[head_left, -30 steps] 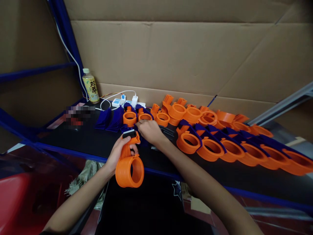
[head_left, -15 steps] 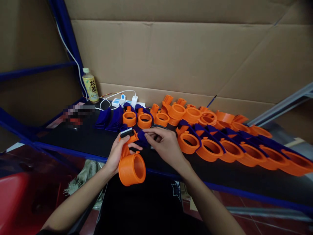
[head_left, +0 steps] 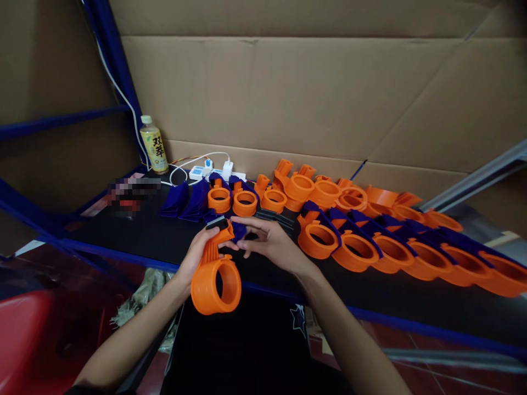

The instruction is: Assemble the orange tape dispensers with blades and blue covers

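My left hand (head_left: 196, 249) is wrapped around the handle of an orange tape dispenser (head_left: 206, 285), its round hub hanging toward me. At the dispenser's upper end sits a black blade holder (head_left: 218, 222) with a pale edge strip. My right hand (head_left: 269, 241) is beside that end, thumb and fingers curled about a dark blue plastic flap (head_left: 239, 231) that lies against the dispenser. Whether the flap is fastened there cannot be made out. Behind my hands are loose blue flaps (head_left: 193, 200) in stacks and dark strips (head_left: 275, 218).
More orange dispensers (head_left: 356, 249) with blue flaps line the shelf on the right, with bare orange bodies (head_left: 298, 189) behind. A power strip (head_left: 197, 173) with cables and a drink bottle (head_left: 154, 145) stand at the back left. A red chair (head_left: 28, 334) is at lower left.
My right hand has moved a little left, closer to the dispenser's head, with its fingers at the blue flap. The dispenser has tilted, its hub swinging slightly left. The dark strips show more.
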Motion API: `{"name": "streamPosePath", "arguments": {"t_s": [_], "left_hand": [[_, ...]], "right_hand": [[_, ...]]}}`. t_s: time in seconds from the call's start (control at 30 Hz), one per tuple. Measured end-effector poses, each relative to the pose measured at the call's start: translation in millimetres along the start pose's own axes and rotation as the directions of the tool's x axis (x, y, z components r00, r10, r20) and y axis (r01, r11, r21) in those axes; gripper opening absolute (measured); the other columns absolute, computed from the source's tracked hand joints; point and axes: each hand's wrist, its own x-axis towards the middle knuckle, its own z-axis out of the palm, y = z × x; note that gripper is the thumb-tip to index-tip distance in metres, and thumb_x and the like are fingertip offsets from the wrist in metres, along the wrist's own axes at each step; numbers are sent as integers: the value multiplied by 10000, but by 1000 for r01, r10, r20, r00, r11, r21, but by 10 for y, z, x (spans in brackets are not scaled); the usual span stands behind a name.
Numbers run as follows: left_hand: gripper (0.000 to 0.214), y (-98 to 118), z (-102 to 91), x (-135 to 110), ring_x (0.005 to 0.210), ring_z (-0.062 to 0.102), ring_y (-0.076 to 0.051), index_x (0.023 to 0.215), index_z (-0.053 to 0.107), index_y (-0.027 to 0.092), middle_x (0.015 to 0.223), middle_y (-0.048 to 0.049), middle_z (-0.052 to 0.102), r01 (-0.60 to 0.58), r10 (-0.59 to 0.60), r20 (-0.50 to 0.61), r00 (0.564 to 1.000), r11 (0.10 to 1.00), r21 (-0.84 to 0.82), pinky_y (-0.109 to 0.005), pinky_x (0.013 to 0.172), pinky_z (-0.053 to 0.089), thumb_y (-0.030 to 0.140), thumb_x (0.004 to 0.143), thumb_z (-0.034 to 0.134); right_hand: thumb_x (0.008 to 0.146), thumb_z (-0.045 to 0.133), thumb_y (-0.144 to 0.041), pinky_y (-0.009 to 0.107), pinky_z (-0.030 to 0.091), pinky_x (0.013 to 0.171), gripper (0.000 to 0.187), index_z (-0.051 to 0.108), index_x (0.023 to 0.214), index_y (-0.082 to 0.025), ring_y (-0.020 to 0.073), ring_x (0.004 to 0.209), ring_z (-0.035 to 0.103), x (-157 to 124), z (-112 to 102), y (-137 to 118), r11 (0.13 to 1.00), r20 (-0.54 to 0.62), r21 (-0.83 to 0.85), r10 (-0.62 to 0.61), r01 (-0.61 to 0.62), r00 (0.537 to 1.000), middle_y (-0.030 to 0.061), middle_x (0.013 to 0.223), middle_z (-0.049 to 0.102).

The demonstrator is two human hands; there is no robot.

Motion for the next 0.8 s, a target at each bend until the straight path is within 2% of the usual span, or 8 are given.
{"name": "streamPosePath", "arguments": {"t_s": [0.13, 0.23, 0.37, 0.5, 0.63, 0.8], "left_hand": [[322, 6, -11, -15, 570, 679, -180, 1055, 603, 130, 747, -90, 725, 14, -16, 56, 998, 999, 43, -255, 533, 560, 386, 863, 631], [345, 4, -7, -15, 609, 704, -212, 1027, 607, 117, 719, -111, 723, 20, -28, 90, 996, 996, 82, -233, 493, 526, 424, 868, 607], [380, -12, 10, -6, 598, 704, -212, 1103, 578, 135, 667, -80, 713, 7, -17, 87, 996, 994, 113, -210, 475, 494, 418, 855, 628], [348, -44, 40, -14, 501, 647, -156, 1074, 561, 162, 608, -19, 673, 2, -12, 83, 996, 994, 113, -195, 466, 490, 375, 826, 680], [326, -64, 53, -27, 473, 612, -132, 1018, 550, 181, 606, 6, 655, 11, -21, 73, 997, 992, 126, -220, 494, 523, 369, 803, 708], [285, -58, 40, -34, 446, 561, -107, 958, 548, 191, 549, 29, 614, 20, -33, 71, 997, 985, 172, -188, 475, 474, 324, 779, 725]], "right_hand": [[811, 756, -307, 215, 484, 495, 533, 641, 1328, -238, 60, 530, 489, -51, -29, 38, 999, 6, -46, 7, -7, 1000, -22, 811, 638], [789, 785, -321, 196, 449, 463, 545, 656, 1313, -250, 60, 540, 470, -63, -37, 52, 993, -30, -113, -18, 15, 999, -25, 805, 602], [795, 780, -350, 215, 526, 531, 503, 684, 1280, -260, 83, 628, 525, -77, -67, 44, 979, -96, -178, -113, 94, 989, 15, 932, 631], [815, 761, -354, 243, 568, 581, 435, 706, 1241, -288, 99, 685, 574, -104, -113, -6, 942, -58, -293, -187, 163, 981, 47, 1112, 653], [834, 749, -323, 249, 554, 586, 408, 703, 1239, -300, 119, 715, 601, -126, -116, -63, 873, 6, -437, -240, 218, 971, 42, 1060, 684], [841, 749, -314, 269, 561, 672, 386, 705, 1222, -267, 146, 816, 646, -140, -86, -61, 775, 26, -564, -328, 285, 944, 53, 1083, 711]]}}
